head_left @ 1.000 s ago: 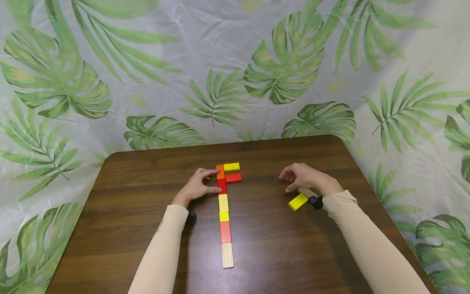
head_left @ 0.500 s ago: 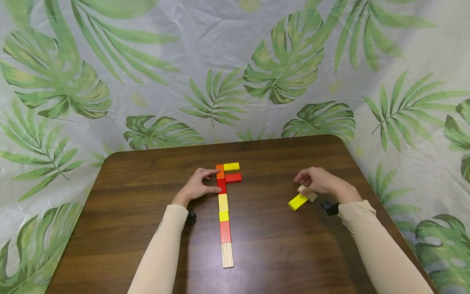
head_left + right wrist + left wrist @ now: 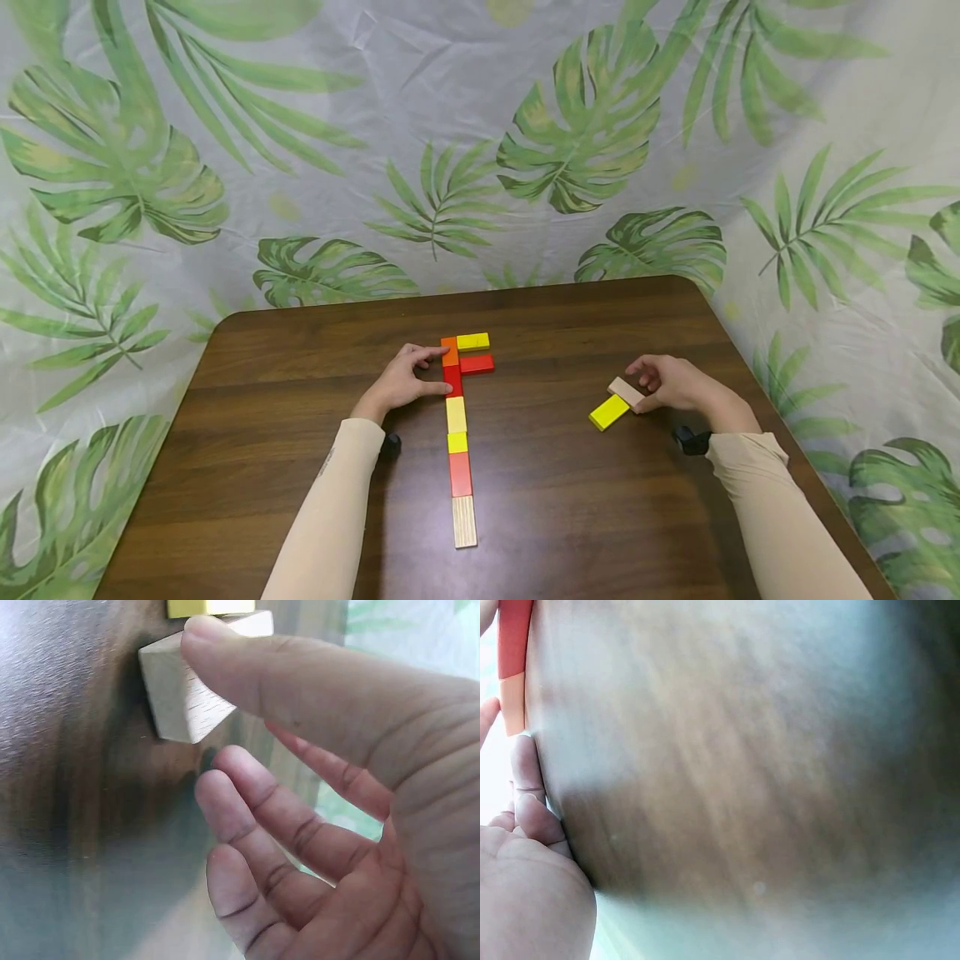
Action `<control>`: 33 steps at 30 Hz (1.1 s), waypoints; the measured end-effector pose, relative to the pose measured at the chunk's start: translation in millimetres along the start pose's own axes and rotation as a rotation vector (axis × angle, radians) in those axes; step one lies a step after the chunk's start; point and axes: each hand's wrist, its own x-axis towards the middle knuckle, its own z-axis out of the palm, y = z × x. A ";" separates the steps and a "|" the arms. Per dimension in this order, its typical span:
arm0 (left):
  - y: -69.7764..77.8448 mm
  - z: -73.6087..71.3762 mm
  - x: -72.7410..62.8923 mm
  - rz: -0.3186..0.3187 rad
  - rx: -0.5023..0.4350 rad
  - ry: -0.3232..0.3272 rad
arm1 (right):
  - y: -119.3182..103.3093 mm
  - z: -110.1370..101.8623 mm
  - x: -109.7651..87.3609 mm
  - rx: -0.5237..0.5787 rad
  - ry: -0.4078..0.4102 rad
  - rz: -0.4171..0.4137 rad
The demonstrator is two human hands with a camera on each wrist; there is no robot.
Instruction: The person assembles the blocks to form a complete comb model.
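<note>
In the head view, my left hand (image 3: 401, 383) rests at a column of blocks. Its index fingertip touches the orange block (image 3: 449, 357); its thumb is on the red block (image 3: 454, 383) below. The left wrist view shows only part of this hand and two block ends. My right hand (image 3: 678, 385) is at the right, its thumb touching one end of a plain wooden block (image 3: 625, 393). Its other fingers are loosely bent and the index tip is hidden behind the thumb in the right wrist view. A yellow block (image 3: 609, 412) lies against the wooden one.
Below the red block, the column continues with a pale yellow block (image 3: 457, 415), a small yellow block (image 3: 457, 442), a light red block (image 3: 460, 475) and a striped wooden block (image 3: 464, 522). Another yellow block (image 3: 473, 342) and red block (image 3: 477, 364) project rightward. Leaf-print cloth (image 3: 442, 167) hangs behind the table (image 3: 547, 500).
My right hand has moved rightward and slightly nearer, past the wooden block, which now shows almost whole. The left hand and the column have stayed still.
</note>
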 end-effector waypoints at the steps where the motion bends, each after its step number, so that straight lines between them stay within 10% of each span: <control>1: 0.0 0.0 -0.1 0.000 -0.001 0.000 | 1.2 0.7 -0.7 0.008 -0.001 0.002; 33: -0.9 -0.1 0.6 0.006 0.001 0.003 | 26.0 6.0 1.9 0.076 0.073 0.030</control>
